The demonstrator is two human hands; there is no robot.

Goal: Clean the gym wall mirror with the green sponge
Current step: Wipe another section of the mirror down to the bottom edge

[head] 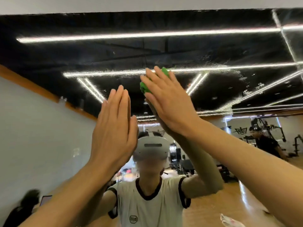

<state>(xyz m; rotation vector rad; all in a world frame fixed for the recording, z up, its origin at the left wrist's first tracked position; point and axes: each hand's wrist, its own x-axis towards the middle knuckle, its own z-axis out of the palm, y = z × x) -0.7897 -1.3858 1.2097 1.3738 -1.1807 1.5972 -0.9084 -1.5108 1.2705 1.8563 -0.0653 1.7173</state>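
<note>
One crumpled green sponge (146, 86) sits pressed against the large gym wall mirror (213, 46), pinned under the flat right hand (165, 102). Its straight fingers (151, 79) lie over it, released rather than clenched, with green peeking out at 12 and 9 o'clock of them. The sponge's long axis runs from 7 to 1 o'clock. The left hand (113, 126) (one of two raised) is flat, fingers straight, holding nothing.

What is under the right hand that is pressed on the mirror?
Under the right hand is the green sponge, pressed against the wall mirror. Only its green edges show beside the fingers; the hand covers its middle and where it meets the glass.
</note>
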